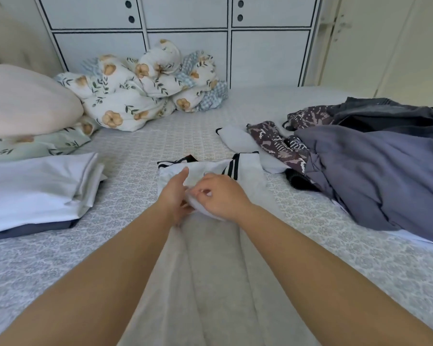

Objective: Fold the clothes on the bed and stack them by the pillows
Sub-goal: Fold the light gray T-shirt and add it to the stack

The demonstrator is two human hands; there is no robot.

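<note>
A long white garment with black stripes at its far end lies lengthwise on the bed in front of me. Both hands meet on it near the middle. My right hand pinches a raised fold of the white cloth with curled fingers. My left hand lies against the same fold, fingers mostly straight, its fingertips tucked under the cloth. A folded stack of white clothes over a dark blue piece sits at the left, beside the pink pillow. Unfolded clothes, grey-blue and patterned, are heaped at the right.
A crumpled floral duvet lies at the head of the bed against white cabinets. A pale green floral pillow lies under the pink one. The patterned bedsheet shows between the stack, the garment and the heap.
</note>
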